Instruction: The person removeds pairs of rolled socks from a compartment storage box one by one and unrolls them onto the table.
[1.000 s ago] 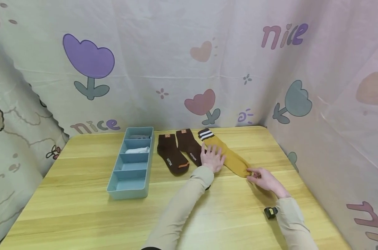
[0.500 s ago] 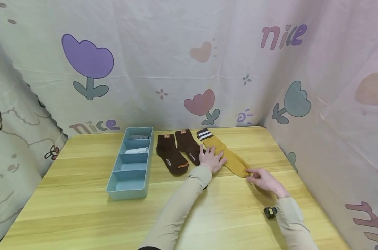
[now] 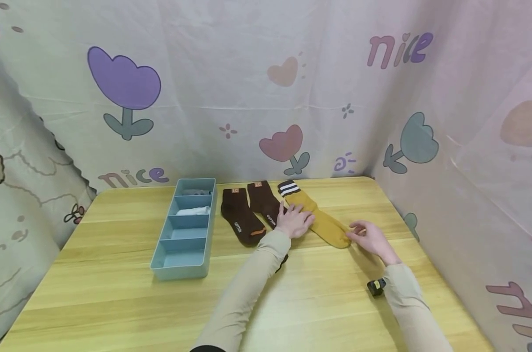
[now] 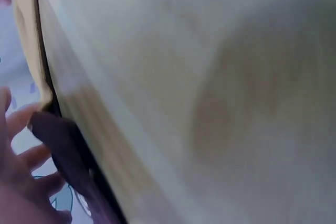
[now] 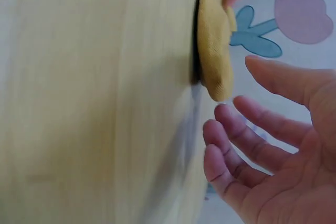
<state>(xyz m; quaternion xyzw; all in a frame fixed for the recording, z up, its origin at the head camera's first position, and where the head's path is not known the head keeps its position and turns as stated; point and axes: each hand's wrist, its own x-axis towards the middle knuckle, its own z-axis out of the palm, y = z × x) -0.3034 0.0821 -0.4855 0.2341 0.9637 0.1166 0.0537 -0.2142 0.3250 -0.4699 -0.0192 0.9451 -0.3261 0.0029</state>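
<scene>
1. Plainly, neither hand is clenched: the left hand (image 3: 292, 223) rests with fingers spread at the near edge of the mustard sock (image 3: 329, 227), and the right hand (image 3: 371, 239) is loose, thumb apart from its gently bent fingers, grasping nothing.
2. The mustard sock lies flat between the two hands, its striped cuff beyond the left fingers and its toe just beside the right fingertips; whether those touch it, I cannot tell.
3. Left of the left hand are two brown socks, the nearer one (image 3: 263, 198) partly hidden by that hand, the farther one (image 3: 241, 220) in full view.
4. Farther left stands a blue tray (image 3: 180, 274) with four compartments; the farthest holds a grey item (image 3: 196, 192), the next a white one (image 3: 193, 211).
5. Under both hands spreads a yellow wood-grain table (image 3: 116, 313), paler with glare between the forearms.
6. Beyond the hands hangs a pale cloth (image 3: 204, 73), printed with tulips, hearts and the word "nice"; it also closes in both sides, slightly creased.
</scene>
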